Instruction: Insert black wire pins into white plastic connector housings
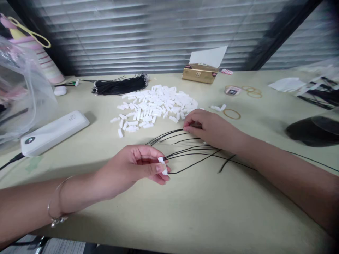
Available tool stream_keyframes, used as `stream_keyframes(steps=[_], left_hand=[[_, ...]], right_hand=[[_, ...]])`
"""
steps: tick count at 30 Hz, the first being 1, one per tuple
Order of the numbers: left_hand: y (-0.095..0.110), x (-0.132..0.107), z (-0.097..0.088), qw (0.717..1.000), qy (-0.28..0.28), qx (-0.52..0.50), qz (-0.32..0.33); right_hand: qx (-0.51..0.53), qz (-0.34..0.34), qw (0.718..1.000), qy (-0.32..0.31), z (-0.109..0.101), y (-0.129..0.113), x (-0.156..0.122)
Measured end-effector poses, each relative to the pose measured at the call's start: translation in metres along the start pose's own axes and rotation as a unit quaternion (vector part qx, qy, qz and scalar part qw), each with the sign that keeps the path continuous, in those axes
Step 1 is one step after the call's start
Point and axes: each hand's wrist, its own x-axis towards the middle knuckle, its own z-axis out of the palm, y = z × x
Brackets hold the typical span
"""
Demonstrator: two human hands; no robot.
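- White plastic piece [163,165], pinched between the thumb and fingers [148,152] of the left hand [135,168], out at the front middle of the pale surface [185,218]
- Thin black cords [190,150], a loose handful fanned between both hands, their near ends reaching the white plastic piece; too small to tell whether they enter it
- Right hand [212,128], its fingers [192,123] together and clamped on the black cords
- Only one white plastic piece at the cords so far; large heap of white pieces [156,106] lying loose just beyond the right hand, with a small pair [218,107] off to one side
- Thick bundle of black cords [120,85], apart from the hands, at the heap's far left
- Farther out: white power bank [53,132], rubber bands [231,114], gold tissue box [200,73]
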Motion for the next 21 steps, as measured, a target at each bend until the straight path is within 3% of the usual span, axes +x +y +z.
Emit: stream_keyframes(steps=[5, 9, 13, 15, 18, 21], left_hand=[[-0.001, -0.001, -0.001, 1.0, -0.008, -0.015, 0.006], [-0.002, 0.002, -0.002, 0.999, -0.002, -0.044, 0.0], [-0.002, 0.004, -0.003, 0.997, -0.005, -0.077, 0.005], [-0.002, 0.004, -0.003, 0.995, -0.004, -0.096, 0.01], [-0.002, 0.004, -0.002, 0.995, 0.009, -0.094, 0.013], [-0.001, 0.003, -0.002, 0.996, 0.022, -0.088, 0.01]], right_hand=[[0.004, 0.016, 0.999, 0.051, -0.004, -0.002, -0.005], [0.01, 0.0, 0.991, 0.137, -0.022, -0.031, -0.028], [0.043, -0.155, 0.985, 0.065, -0.029, -0.066, -0.053], [0.062, -0.193, 0.979, 0.023, -0.026, -0.073, -0.059], [0.053, -0.19, 0.98, -0.032, -0.024, -0.062, -0.059], [0.017, -0.156, 0.983, -0.099, -0.032, -0.03, -0.057]])
